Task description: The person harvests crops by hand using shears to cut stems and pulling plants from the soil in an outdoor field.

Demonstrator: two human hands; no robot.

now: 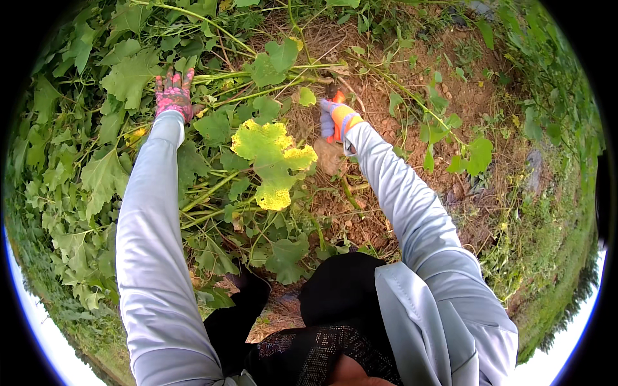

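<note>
My left hand [174, 96], in a pink floral glove, lies over leafy vine stems with its fingers apart. Large green leaves [130, 79] surround it. In a purple and orange glove, my right hand [339, 118] is closed around an orange-handled tool [340, 97]. The tool's dark working end meets the base of a thick green stem [309, 78], though its exact shape is hard to make out. Several stems run from there towards my left hand. Between my hands and lower down spreads a yellow-edged leaf [273, 161].
A pale stone [329, 157] sits just below my right hand. Reddish soil [410, 72] with dry straw stretches to the right, crossed by a trailing vine [420, 101]. Dense foliage [53, 193] fills the left. My black-clad knee [338, 289] is bent close to the plants.
</note>
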